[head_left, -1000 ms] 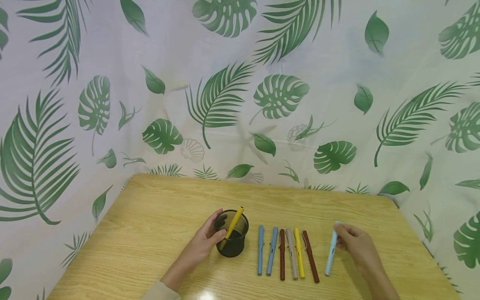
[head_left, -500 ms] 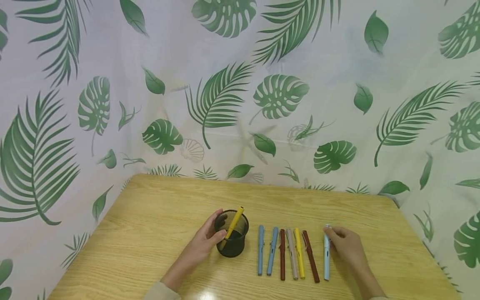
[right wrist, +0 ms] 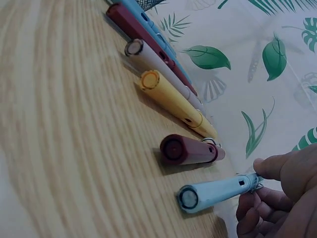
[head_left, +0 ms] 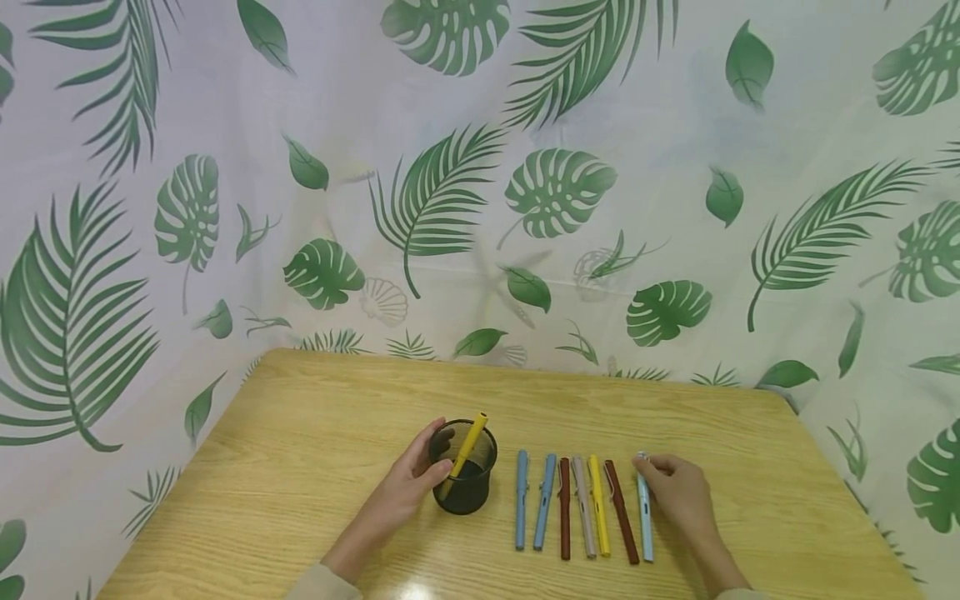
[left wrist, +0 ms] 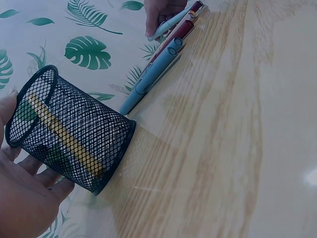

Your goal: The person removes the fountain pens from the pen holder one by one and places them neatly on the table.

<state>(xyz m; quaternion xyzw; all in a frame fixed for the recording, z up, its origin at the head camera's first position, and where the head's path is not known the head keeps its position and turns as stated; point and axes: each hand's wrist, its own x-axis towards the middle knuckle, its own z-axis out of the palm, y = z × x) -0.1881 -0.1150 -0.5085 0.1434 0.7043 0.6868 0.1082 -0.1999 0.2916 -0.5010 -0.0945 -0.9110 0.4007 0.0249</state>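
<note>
My left hand (head_left: 408,481) holds a black mesh pen cup (left wrist: 84,129) round its side, thumb near the rim. Inside the cup a yellow pen (head_left: 469,443) leans to the right. On the right, my right hand (head_left: 681,492) pinches the capped end of a light blue pen (right wrist: 218,191) between thumb and fingers. That pen lies at the right end of a row, beside a dark red pen (head_left: 622,512). In the right wrist view its near end is at the tabletop.
Left of the dark red pen lie a yellow pen (head_left: 600,506), a grey pen (head_left: 584,507), another dark red pen (head_left: 565,509) and two blue pens, one (head_left: 545,502) beside the other (head_left: 521,500). The wooden table (head_left: 337,400) meets a leaf-patterned curtain (head_left: 450,333) behind.
My right hand has moved left with the light blue pen, bringing it close to the dark red pen and straightening its slant. My left hand and the cup have stayed in place.
</note>
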